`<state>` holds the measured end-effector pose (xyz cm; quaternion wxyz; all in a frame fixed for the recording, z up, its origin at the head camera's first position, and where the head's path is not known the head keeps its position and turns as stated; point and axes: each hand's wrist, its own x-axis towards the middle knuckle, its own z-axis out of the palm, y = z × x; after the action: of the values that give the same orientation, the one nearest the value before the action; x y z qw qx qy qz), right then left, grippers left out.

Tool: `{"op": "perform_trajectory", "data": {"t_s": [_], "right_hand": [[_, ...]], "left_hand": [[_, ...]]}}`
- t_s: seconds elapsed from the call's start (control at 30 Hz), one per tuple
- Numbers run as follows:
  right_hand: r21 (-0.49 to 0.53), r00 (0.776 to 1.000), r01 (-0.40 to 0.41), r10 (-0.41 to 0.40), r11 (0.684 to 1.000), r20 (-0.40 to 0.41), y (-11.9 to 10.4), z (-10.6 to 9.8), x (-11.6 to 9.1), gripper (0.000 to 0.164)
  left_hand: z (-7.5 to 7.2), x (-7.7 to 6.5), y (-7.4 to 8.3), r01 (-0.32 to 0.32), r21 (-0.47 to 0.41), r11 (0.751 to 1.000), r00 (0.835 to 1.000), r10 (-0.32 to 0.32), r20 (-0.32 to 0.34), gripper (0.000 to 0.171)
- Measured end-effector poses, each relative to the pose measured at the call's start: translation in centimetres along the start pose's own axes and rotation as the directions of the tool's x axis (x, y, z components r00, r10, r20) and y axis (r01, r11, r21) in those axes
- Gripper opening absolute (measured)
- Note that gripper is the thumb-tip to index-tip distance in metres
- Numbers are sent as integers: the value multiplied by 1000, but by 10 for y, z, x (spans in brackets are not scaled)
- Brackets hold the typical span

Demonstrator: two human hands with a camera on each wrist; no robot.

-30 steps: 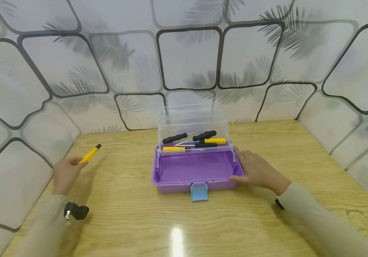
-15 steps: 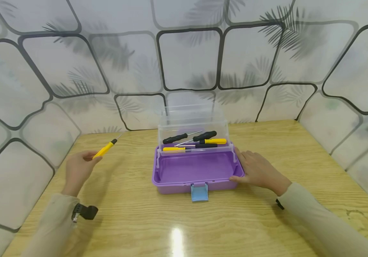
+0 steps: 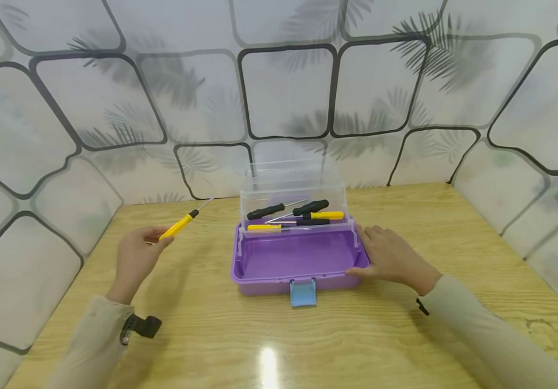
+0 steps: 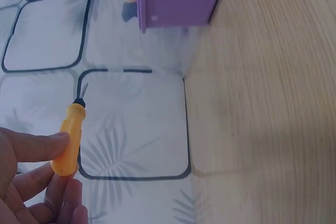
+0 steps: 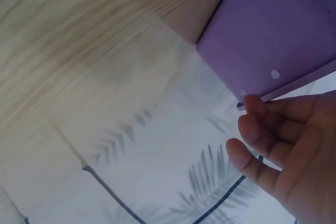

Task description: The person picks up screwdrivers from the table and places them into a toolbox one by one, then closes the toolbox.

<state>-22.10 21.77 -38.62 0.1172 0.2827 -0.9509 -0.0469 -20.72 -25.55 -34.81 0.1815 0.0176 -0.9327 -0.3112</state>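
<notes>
My left hand [image 3: 138, 259] pinches a screwdriver [image 3: 177, 227] by its yellow handle, left of the toolbox and above the table. Its thin metal shaft points up and to the right. In the left wrist view the thumb and fingers grip the handle [image 4: 71, 142] near its butt. My right hand [image 3: 391, 256] holds the right end of the purple toolbox [image 3: 300, 256], thumb over the front corner and fingers along the side. The right wrist view shows the fingertips [image 5: 253, 103] at the rim. Several black and yellow screwdrivers [image 3: 326, 215] lie in the toolbox's clear upper tray [image 3: 254, 233].
Behind the tray, the clear lid [image 3: 289, 175] stands raised. A light blue latch [image 3: 303, 294] hangs down at the toolbox's front. The wooden table [image 3: 201, 335] ends at a patterned wall covering [image 3: 286, 92] at the back and sides.
My left hand has moved to the right with the screwdriver, closer to the toolbox. The right hand and the toolbox have stayed in place.
</notes>
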Motion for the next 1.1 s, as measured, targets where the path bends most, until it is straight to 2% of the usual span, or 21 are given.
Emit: {"op": "perform_trajectory", "data": {"t_s": [0.13, 0.27, 0.53, 0.73, 1.1], "right_hand": [[10, 1000, -24, 24, 1000, 4, -4, 0, 1, 108], [-3, 1000, -17, 17, 1000, -25, -7, 1, 1, 108], [-8, 998, -2, 1, 1000, -66, -8, 6, 0, 109], [-7, 999, -11, 11, 1000, -53, -7, 5, 0, 109], [-22, 999, -3, 2, 1000, -49, -7, 6, 1, 108]], "left_hand": [[6, -4, 7, -23, -20, 1000, 1000, 23, -1, 28], [11, -7, 14, -43, -47, 998, 999, 43, -4, 26], [24, -5, 32, -136, -106, 985, 989, 140, 36, 24], [34, 4, 40, -204, -109, 973, 974, 212, 77, 23], [53, 27, 54, -255, -185, 949, 943, 287, 171, 24]]}}
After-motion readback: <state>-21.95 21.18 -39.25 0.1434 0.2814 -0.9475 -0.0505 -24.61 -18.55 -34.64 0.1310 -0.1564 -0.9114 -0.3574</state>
